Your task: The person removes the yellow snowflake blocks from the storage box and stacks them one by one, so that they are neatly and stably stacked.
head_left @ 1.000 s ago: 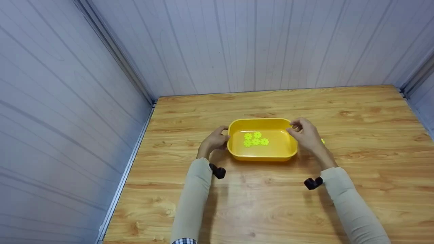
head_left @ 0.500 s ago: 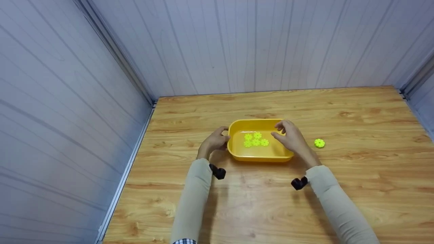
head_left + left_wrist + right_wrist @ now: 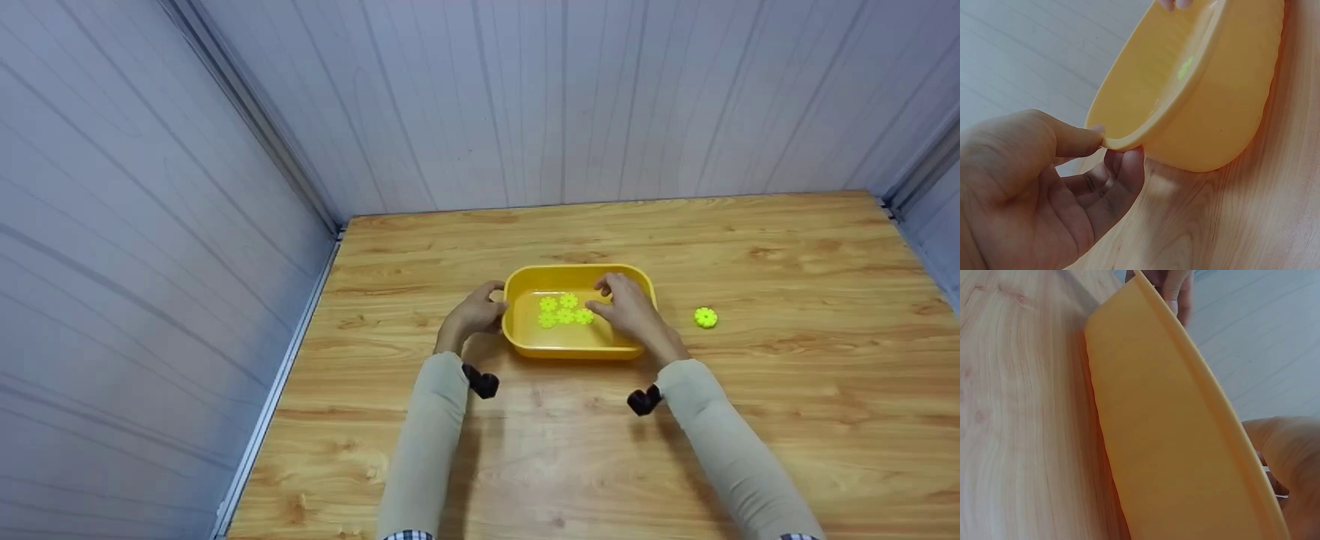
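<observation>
A yellow plastic basin (image 3: 574, 353) stands on the wooden table. Several lime-yellow flower-shaped pieces (image 3: 565, 316) lie grouped on its floor, left of its middle. My left hand (image 3: 471, 316) pinches the basin's left rim; the left wrist view shows the thumb on top of the rim and curled fingers beneath. My right hand (image 3: 628, 309) reaches over the right side into the basin, thumb and forefinger apart, the thumb close to the rightmost flower piece. In the right wrist view the basin's wall hides most of this hand's fingers.
A further lime-yellow flower piece (image 3: 705, 317), seemingly thicker, lies on the table (image 3: 810, 330) right of the basin. Pale panelled walls (image 3: 570, 105) bound the table at the back and sides. Both wrists carry small black cameras (image 3: 643, 401).
My right hand has moved left and down, from the basin's right rim to inside it near the flower pieces. This uncovered the flower piece on the table. My left hand has kept its place.
</observation>
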`<state>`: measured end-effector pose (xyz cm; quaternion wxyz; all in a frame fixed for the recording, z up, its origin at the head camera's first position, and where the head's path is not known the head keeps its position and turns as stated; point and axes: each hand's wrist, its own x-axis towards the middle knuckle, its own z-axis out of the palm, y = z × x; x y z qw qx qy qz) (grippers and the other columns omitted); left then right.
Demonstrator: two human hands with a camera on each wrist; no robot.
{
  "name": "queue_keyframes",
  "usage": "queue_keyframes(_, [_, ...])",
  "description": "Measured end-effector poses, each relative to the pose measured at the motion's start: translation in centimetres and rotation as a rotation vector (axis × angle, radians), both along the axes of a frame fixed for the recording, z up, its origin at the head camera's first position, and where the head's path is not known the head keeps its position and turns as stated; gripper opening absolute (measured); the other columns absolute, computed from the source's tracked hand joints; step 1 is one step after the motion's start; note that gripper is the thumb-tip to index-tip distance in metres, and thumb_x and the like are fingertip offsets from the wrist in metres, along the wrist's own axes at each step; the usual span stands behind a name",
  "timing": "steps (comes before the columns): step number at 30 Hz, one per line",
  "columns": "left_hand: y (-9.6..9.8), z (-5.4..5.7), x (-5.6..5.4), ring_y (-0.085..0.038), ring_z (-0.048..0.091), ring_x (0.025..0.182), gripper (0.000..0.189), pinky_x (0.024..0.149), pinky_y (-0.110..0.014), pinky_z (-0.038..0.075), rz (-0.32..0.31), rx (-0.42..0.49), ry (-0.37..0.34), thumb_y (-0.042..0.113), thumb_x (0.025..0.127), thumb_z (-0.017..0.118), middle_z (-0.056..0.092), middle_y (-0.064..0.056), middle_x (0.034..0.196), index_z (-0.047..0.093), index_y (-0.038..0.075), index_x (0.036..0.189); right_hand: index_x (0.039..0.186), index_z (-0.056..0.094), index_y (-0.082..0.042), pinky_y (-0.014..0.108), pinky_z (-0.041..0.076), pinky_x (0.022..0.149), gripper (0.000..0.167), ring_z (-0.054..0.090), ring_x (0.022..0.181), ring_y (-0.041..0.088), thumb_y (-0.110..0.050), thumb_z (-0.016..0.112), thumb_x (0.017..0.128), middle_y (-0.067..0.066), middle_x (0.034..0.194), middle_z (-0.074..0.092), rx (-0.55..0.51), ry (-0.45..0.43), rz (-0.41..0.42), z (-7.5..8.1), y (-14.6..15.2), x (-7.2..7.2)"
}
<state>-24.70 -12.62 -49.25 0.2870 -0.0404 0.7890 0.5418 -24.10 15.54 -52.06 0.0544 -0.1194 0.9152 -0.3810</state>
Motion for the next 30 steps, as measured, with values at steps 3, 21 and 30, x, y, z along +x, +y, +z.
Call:
queue_keyframes(3, [0.0, -0.2, -0.1, -0.016, 0.050, 0.065, 0.043, 0.077, -0.040, 0.049, -0.007, -0.001, 0.002, 0.014, 0.101, 0.044, 0.056, -0.013, 0.089, 0.036, 0.013, 0.144, 0.121, 0.053, 0.002, 0.043, 0.044, 0.082, 0.042, 0.051, 0.099, 0.031, -0.025, 0.065, 0.091, 0.021, 0.114, 0.052, 0.017, -0.047, -0.003, -0.3, -0.1, -0.2])
queue_keyframes(21, [0.0, 0.2, -0.1, -0.015, 0.054, 0.068, 0.045, 0.089, -0.048, 0.050, -0.014, -0.011, 0.005, 0.015, 0.100, 0.046, 0.059, -0.022, 0.105, 0.036, 0.012, 0.144, 0.108, 0.061, 0.001, 0.042, 0.041, 0.082, 0.032, 0.046, 0.093, 0.029, -0.016, 0.072, 0.083, 0.018, 0.103, 0.052, 0.142, -0.078, 0.053, -1.5, -1.0, -0.6])
queue_keyframes(30, [0.0, -0.1, -0.1, -0.017, 0.052, 0.069, 0.045, 0.078, -0.038, 0.050, -0.017, -0.020, 0.013, 0.016, 0.100, 0.047, 0.057, -0.012, 0.089, 0.036, 0.014, 0.144, 0.099, 0.059, 0.001, 0.039, 0.041, 0.082, 0.029, 0.046, 0.090, 0.026, -0.014, 0.076, 0.081, 0.015, 0.100, 0.053, 0.146, -0.095, 0.041, -1.5, -1.0, -0.8])
